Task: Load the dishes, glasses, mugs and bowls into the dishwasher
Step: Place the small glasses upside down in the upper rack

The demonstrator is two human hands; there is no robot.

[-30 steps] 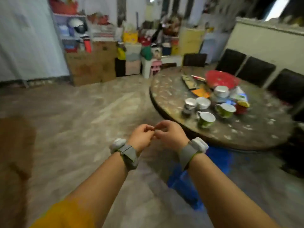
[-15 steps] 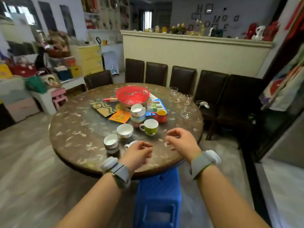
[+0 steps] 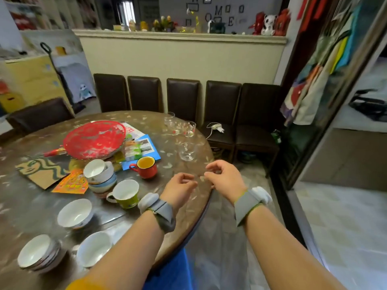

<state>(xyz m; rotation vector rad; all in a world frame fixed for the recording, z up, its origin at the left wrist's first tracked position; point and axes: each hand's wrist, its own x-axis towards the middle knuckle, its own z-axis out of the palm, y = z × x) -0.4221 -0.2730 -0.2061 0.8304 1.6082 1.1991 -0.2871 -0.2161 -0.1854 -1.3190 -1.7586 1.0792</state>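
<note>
A round, brown, flower-patterned table (image 3: 146, 122) is seen with a red mesh food cover (image 3: 94, 139), a brown paper bag printed with a green logo (image 3: 41, 170) and an orange printed leaflet (image 3: 70, 183) laid on it. Dark brown leather chairs (image 3: 183, 97) are lined against a cream half wall (image 3: 178, 57). A white charger with its cable (image 3: 216, 128) is left on one seat, and a blue plastic stool (image 3: 171, 273) is tucked under the table's near edge.

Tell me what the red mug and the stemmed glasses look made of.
Red mug: probably glazed ceramic or enamel; opaque, glossy red outside, yellow inside. Stemmed glasses: clear glass by the look; the table shows through them, though clear plastic cannot be excluded.
</note>
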